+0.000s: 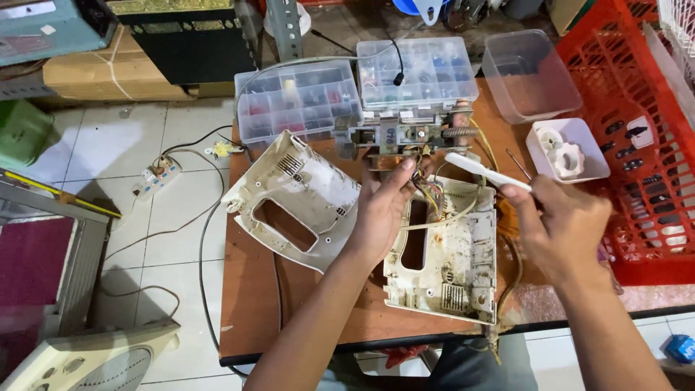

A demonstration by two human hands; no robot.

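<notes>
My left hand (384, 206) grips the top edge of a dirty white appliance housing half (452, 264) where coloured wires (427, 190) run out of it. A grey motor and gear assembly (405, 134) sits just beyond, joined by those wires. My right hand (561, 221) holds a thin white stick-like tool (481, 170), its tip pointing left toward the motor. The other white housing half (300, 199), with a handle cut-out, lies to the left on the brown wooden table (253, 289).
Two clear compartment boxes of small parts (300, 98) (416, 69) stand at the back. A clear empty tub (528, 72) and a small white tray with white gears (568, 148) lie right, beside a red crate (637, 108). A power strip (156, 177) and cables lie on the tiled floor.
</notes>
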